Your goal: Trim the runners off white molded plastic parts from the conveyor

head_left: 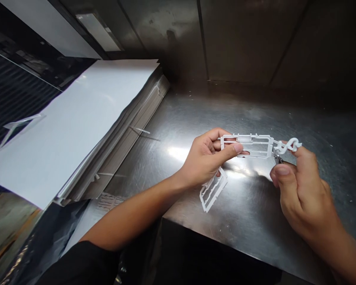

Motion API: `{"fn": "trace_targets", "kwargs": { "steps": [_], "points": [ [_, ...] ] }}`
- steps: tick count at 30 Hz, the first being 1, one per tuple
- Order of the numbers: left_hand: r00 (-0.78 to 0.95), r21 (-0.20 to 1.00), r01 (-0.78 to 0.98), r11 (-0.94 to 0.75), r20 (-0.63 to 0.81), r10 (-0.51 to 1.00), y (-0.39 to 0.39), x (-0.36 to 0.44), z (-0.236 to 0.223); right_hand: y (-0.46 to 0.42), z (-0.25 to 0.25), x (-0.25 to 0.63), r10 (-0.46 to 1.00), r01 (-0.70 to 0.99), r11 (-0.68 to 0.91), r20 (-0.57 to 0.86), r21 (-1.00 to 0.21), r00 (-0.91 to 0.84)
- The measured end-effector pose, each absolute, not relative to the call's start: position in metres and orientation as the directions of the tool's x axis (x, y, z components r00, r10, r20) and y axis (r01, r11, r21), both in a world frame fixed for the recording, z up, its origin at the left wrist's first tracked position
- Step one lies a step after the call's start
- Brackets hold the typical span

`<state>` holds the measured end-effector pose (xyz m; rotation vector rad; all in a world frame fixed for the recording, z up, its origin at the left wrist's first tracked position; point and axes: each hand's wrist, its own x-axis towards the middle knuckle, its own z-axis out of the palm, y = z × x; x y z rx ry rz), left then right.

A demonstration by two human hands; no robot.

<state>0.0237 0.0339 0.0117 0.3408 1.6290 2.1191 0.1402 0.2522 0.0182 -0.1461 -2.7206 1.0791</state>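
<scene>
The left hand (206,154) has its grip pinched on a white plastic frame (245,138), thin and long with open slots, above the surface (255,209). A second frame (216,194) hangs tilted under that hand. The right hand's (305,190) grip is closed around a small metal tool (278,159), its tip at the frame's right end, by a white curly bit (291,145). The shiny, scratched metal surface has its front edge below the hands. A stack of flat sheets (86,114) lies well to the left.
</scene>
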Motion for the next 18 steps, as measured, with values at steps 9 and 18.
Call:
{"fn": "trace_targets", "kwargs": {
  "steps": [9,18],
  "points": [
    [-0.842,0.906,-0.315,-0.283,-0.128,0.525,0.034,0.017,0.012,0.248,0.024,0.138,0.168,0.042,0.717,0.115,-0.695,-0.979],
    [-0.494,0.315,-0.852,-0.418,-0.218,0.842,0.022,0.003,0.033,0.272,-0.022,0.138,0.072,0.038,0.968,0.128,-0.246,-0.989]
  ]
}}
